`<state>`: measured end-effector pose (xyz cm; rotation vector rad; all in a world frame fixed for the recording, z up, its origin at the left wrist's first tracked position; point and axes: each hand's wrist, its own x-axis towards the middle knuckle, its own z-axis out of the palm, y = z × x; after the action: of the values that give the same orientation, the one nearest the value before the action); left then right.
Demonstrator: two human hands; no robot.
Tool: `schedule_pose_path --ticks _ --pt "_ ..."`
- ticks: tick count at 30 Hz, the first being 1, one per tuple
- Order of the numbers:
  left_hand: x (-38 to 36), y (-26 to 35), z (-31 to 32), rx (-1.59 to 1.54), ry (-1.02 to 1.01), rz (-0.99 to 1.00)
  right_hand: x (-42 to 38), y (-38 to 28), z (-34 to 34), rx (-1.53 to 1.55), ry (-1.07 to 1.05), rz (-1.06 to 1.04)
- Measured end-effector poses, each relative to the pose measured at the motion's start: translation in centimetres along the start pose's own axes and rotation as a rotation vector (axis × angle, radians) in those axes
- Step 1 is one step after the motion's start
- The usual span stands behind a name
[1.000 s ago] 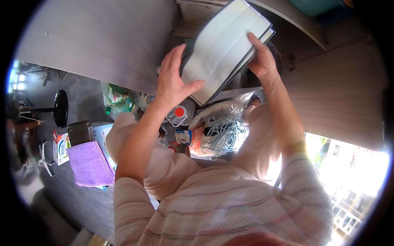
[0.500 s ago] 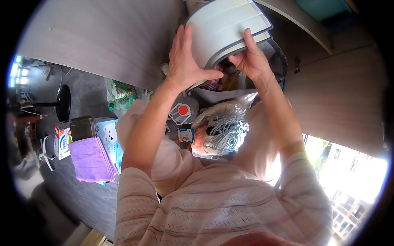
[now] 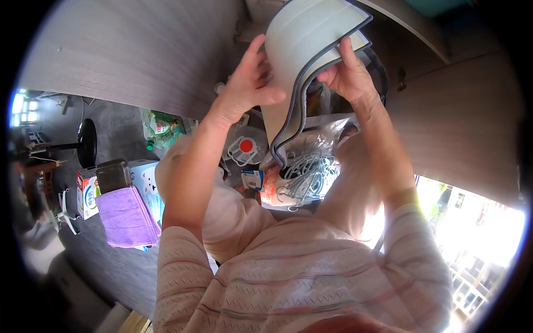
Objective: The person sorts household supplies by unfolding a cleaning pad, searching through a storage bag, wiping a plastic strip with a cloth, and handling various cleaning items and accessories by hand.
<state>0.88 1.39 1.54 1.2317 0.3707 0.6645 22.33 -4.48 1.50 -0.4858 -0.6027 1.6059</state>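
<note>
A white, bendable panel (image 3: 308,33) with dark edging is folded over and hangs in a curve in front of me. My right hand (image 3: 350,77) grips its right side, with the thumb on the upper layer and the fingers at the fold's inner edge. Beside the panel's left side is my left hand (image 3: 250,83), fingers apart and curved, thumb pointing at the panel. The panel's lower end droops over a bundle of wire hangers (image 3: 311,180). Behind it, a bin with a light rim is partly hidden.
Cabinet panels stand at left (image 3: 139,50) and right (image 3: 455,122). Near my knees are a clear jug with a red cap (image 3: 246,146) and a green-capped bottle (image 3: 161,129). A purple towel (image 3: 126,216) lies over boxes at the left, near a black round stand base (image 3: 87,142).
The panel's lower end has dropped open toward me, unrolling into a wavy shape. My left hand has come away from its surface, while my right hand keeps its grip.
</note>
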Motion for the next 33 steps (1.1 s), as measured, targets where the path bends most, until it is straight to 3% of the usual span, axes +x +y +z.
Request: schedule_pose_path --ticks 3,7,11,14,15,18,21,24,33 --pt "-0.3 -0.8 0.9 0.186 -0.016 0.01 -0.1 0.7 0.2 -0.052 -0.043 0.023" --pt "-0.3 0.1 0.7 -0.028 -0.025 -0.033 0.0 0.5 0.1 -0.046 -0.04 0.004" --pt "-1.5 1.1 -0.4 -0.44 0.028 -0.205 -0.4 -0.6 -0.9 -0.104 0.088 0.018" --pt "-1.8 0.2 -2.2 -0.547 0.076 -0.182 -0.4 -1.4 -0.6 -0.019 0.279 -0.028" --pt "-2.0 0.8 -1.8 -0.43 0.184 -0.205 -0.4 -1.7 -1.1 0.046 0.268 -0.037" --pt "-2.4 0.5 -2.5 -0.448 0.199 -0.179 -0.5 -2.1 -2.0 0.041 0.316 -0.042" --pt "-2.4 0.1 -2.8 -0.464 0.164 -0.181 -0.7 -2.1 -1.6 0.138 0.19 -0.011" --pt "-2.4 -0.4 -3.6 -0.535 0.049 -0.195 -0.7 -1.9 -0.6 0.077 0.29 -0.044" --pt "-0.4 -1.0 -0.1 0.104 -0.143 -0.083 -0.6 0.6 2.5 0.045 0.164 0.0"
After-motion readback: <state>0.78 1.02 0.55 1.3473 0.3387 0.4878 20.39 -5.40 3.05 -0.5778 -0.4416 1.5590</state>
